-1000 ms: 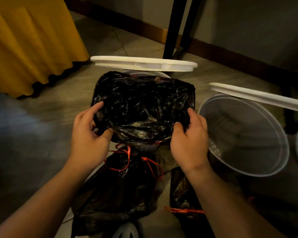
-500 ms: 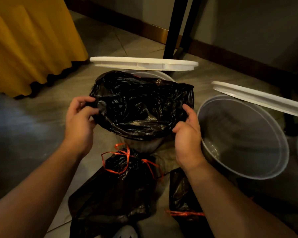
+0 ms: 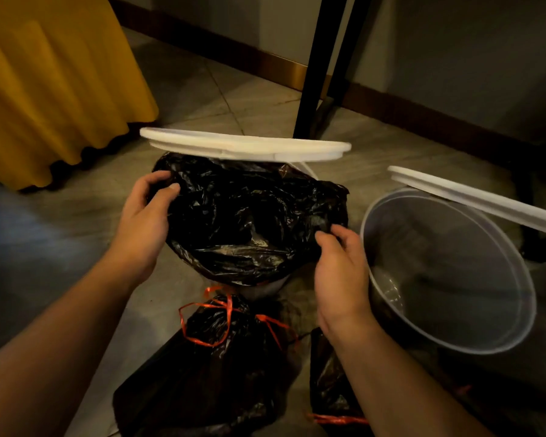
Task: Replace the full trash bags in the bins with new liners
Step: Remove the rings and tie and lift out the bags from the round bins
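Moved since a second ago: my left hand [image 3: 145, 216] and right hand [image 3: 341, 266], out to the sides of the black liner [image 3: 249, 222]. Each grip pinches its edge. The liner lies over the bin [image 3: 270, 287], below the lid [image 3: 243, 146].

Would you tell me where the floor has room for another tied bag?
Bare floor lies left of the left hand, beside the yellow cloth, and behind the white lid toward the black legs. Crowded: the black liner, tied bags in front, the empty bin at right.

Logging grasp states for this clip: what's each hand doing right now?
Left hand: gripping the left edge of the black liner.
Right hand: pinching the liner's right edge.
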### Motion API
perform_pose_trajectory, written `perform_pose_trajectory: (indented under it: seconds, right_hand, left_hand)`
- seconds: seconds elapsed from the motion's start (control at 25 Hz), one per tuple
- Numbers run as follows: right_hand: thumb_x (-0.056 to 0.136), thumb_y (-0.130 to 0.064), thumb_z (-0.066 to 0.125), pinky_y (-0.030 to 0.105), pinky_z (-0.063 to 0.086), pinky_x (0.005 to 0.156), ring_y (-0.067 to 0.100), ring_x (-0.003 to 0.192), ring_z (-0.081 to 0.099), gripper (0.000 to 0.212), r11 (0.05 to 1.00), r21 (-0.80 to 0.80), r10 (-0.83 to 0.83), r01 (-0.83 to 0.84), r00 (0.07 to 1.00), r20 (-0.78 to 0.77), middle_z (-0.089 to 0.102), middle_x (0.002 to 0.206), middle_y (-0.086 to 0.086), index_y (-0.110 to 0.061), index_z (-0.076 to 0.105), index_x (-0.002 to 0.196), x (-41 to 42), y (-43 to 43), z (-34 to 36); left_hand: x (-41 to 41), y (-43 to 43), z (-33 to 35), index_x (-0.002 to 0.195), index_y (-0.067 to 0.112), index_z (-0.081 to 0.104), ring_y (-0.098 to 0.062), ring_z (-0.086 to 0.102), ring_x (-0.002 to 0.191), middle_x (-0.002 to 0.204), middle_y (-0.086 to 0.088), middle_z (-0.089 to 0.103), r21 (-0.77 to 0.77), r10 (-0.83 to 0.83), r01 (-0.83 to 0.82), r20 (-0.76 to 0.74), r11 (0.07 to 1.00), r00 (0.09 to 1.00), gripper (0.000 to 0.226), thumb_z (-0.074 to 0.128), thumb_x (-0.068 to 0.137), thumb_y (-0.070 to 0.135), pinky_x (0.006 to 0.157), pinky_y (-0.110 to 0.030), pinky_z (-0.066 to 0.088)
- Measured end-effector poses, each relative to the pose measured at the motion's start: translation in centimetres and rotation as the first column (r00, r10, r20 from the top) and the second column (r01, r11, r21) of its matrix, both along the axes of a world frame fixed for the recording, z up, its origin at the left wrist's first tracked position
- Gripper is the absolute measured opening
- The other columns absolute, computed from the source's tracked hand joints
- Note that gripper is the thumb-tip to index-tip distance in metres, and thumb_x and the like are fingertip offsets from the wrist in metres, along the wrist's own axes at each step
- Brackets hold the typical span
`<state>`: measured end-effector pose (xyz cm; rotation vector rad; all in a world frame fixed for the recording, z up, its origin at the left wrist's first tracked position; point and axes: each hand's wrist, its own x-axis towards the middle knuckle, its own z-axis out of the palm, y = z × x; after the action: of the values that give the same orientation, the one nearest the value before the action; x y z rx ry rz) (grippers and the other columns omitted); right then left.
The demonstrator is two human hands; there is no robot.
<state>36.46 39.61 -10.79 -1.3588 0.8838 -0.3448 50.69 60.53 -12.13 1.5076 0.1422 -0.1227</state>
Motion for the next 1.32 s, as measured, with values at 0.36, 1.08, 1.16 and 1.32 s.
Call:
perform_pose_trajectory:
  seconds: [0.36,1.08,1.16,1.32]
  right_hand:
    - [0.091,-0.034,0.054,0.032,0.028,0.121,0.018,0.146,0.031,0.043,0.450,-0.764,0.289,-0.463,0.885,-0.366,0.039,0.156,-0.001,-0.034,0.063,0.132,2.2,-1.8,6.0]
    - [0.093,-0.007,0.061,0.041,0.054,0.076,0.031,0.081,0.057,0.014,-0.259,-0.644,0.176,-0.720,0.620,-0.765,0.060,0.095,0.015,-0.005,0.067,0.106,13.8,-8.3,5.6]
    - [0.095,-0.009,0.060,0.041,0.056,0.077,0.031,0.082,0.058,0.011,-0.199,-0.674,0.198,-0.711,0.645,-0.738,0.066,0.102,0.018,-0.007,0.066,0.105,13.8,-8.3,5.5]
    - [0.095,-0.011,0.062,0.043,0.059,0.092,0.036,0.103,0.066,0.027,0.142,-0.738,0.255,-0.660,0.745,-0.617,0.066,0.120,0.019,-0.010,0.072,0.121,13.7,-8.5,4.7]
  left_hand:
    - [4.1,-0.3,4.8,0.122,0.025,0.077,-0.033,0.054,0.130,0.135,-0.014,0.061,0.911,-0.631,-0.102,0.353,0.399,0.691,0.036,0.060,0.096,0.043,0.109,-0.048,0.047]
    - [10.2,-5.5,4.2,0.148,0.035,0.053,-0.034,0.061,0.123,0.137,-0.010,0.066,0.955,-0.722,0.159,0.077,0.252,0.687,0.043,0.051,0.106,0.040,0.100,-0.044,0.050]
    - [10.3,-5.7,4.1,0.147,0.036,0.055,-0.035,0.062,0.121,0.134,-0.012,0.068,0.958,-0.715,0.151,0.071,0.243,0.696,0.042,0.048,0.106,0.045,0.093,-0.039,0.048]
    - [10.3,-6.6,4.2,0.141,0.040,0.061,-0.034,0.062,0.120,0.132,-0.010,0.069,0.956,-0.698,0.190,0.020,0.222,0.716,0.038,0.045,0.107,0.049,0.092,-0.039,0.049]
